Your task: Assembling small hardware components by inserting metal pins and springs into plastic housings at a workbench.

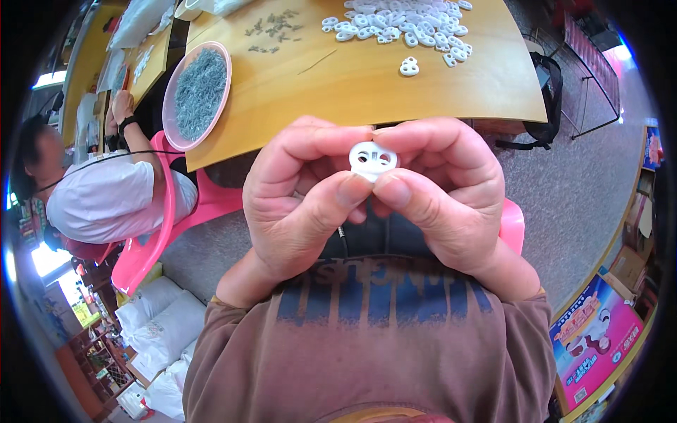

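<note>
Between both hands, just off the table's near edge, is a small white plastic cord lock [373, 161] with two holes. My left hand [300, 187] pinches its left side with thumb and forefinger. On the other side my right hand [441, 187] grips it the same way, the two thumbs almost meeting at its lower edge. A heap of similar white cord locks [402, 20] lies at the far side of the table. One loose cord lock [409, 67] sits nearer, apart from the heap.
The wooden table [303, 102] spans the far side. At its left edge stands a pink basin [224, 88] full of small grey pieces, possibly springs; more grey pieces [273, 29] lie scattered nearby. A co-worker [106, 187] sits left on a pink chair [166, 211]. White sacks [166, 328] are behind.
</note>
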A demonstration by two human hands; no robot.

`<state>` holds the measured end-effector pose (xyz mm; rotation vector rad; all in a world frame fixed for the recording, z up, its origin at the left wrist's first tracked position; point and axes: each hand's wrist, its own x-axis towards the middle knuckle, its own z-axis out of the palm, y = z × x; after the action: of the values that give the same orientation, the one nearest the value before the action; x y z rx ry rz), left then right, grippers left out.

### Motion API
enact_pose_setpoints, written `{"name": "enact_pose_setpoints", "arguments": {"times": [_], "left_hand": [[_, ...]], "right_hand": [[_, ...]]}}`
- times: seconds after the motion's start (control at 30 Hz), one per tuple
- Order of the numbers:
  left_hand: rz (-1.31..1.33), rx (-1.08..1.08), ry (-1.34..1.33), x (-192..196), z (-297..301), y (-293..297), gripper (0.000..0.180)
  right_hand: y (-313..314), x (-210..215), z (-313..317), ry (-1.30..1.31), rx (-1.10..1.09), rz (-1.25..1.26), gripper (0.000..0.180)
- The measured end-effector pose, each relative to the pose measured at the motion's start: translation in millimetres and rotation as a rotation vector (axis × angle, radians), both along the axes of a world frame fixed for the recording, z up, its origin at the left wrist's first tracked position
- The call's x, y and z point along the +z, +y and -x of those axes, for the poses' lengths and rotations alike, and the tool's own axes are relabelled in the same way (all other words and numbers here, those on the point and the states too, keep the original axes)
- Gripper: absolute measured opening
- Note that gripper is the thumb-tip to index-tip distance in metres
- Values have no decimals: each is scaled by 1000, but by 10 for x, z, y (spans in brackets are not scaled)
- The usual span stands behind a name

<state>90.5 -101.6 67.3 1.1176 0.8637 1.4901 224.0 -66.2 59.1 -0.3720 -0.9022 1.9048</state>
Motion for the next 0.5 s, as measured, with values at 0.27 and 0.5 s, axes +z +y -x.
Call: {"name": "enact_pose_setpoints", "arguments": {"times": [0.27, 0.5], "left_hand": [[63, -30, -72, -115, 130, 317, 24], [100, -3, -60, -161, 263, 521, 26]], "right_hand": [[310, -74, 79, 17, 55, 124, 21], [544, -80, 218, -35, 79, 207, 20]]}}
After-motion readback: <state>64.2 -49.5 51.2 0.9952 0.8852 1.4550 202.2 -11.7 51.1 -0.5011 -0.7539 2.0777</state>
